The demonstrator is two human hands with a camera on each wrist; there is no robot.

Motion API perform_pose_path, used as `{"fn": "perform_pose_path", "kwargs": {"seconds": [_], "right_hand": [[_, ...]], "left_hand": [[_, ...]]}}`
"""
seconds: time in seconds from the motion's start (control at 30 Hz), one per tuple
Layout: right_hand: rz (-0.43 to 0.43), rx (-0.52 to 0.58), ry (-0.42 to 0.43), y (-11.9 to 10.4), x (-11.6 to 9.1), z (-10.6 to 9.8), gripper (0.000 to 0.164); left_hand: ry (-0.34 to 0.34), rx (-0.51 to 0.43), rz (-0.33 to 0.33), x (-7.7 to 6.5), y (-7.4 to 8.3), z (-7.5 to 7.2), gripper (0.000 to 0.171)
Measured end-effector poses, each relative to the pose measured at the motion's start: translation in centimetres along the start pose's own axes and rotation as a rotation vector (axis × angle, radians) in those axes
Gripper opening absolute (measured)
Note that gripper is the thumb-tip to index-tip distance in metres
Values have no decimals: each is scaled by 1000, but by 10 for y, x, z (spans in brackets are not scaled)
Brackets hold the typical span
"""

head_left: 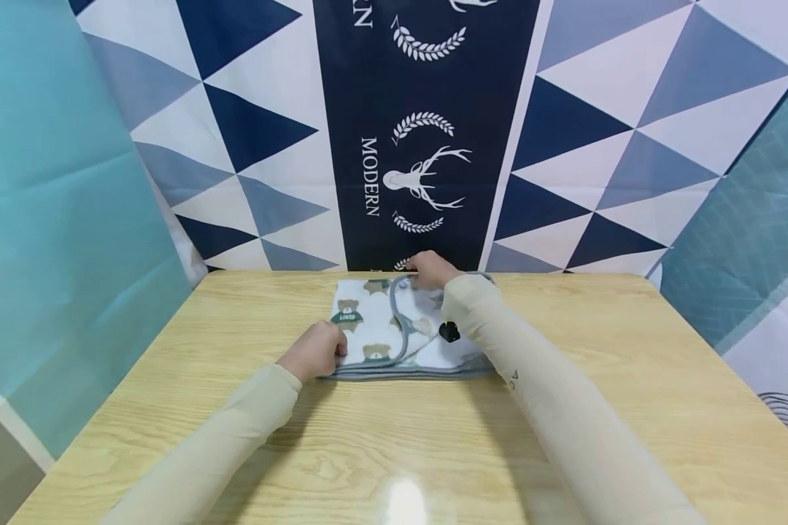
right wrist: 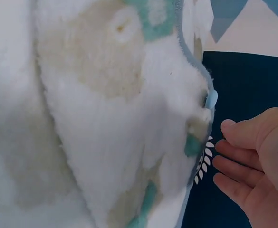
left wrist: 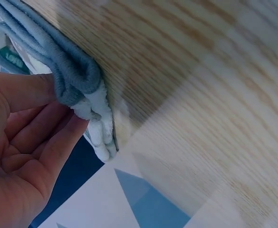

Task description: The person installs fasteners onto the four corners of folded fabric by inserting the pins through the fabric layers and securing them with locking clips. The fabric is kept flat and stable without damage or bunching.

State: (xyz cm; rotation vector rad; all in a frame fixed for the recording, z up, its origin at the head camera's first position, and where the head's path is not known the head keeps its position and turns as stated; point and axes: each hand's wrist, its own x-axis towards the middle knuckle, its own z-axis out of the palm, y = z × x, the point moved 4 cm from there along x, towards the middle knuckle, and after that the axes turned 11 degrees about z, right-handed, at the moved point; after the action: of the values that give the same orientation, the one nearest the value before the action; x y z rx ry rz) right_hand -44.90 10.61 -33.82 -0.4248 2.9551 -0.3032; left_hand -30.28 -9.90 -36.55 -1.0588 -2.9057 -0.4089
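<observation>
A folded white fleece blanket (head_left: 368, 335) with a brown bear print and grey-blue binding lies on the table. My left hand (head_left: 314, 351) is at its near left corner. Seen from the left wrist, the thumb (left wrist: 27, 90) lies over the bound layers and the fingers are under them, pinching the folded edge (left wrist: 77, 78). My right hand (head_left: 433, 270) reaches across to the blanket's far edge. In the right wrist view its fingers (right wrist: 238, 168) are loosely bent beside the bound edge, with a small gap between thumb and fabric. A pale blue snap (right wrist: 212, 99) shows on that edge.
The wood-grain table (head_left: 394, 430) extends to both sides and towards me. Right behind its far edge hangs a patterned curtain (head_left: 276, 160) with triangles and a dark deer-head strip. Teal fabric (head_left: 59, 219) hangs at the left. A small black shape (head_left: 449, 332) shows by my right sleeve.
</observation>
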Motion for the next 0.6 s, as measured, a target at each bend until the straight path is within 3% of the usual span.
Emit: {"fn": "perform_pose_path", "kwargs": {"seconds": [0.27,0.6], "right_hand": [[-4,7,-27,-6,1,2,38],[12,13,-10,-6,3,4,26]], "left_hand": [[11,7,12,1,1,1,24],[56,24,66,-2,0,0,27]]}}
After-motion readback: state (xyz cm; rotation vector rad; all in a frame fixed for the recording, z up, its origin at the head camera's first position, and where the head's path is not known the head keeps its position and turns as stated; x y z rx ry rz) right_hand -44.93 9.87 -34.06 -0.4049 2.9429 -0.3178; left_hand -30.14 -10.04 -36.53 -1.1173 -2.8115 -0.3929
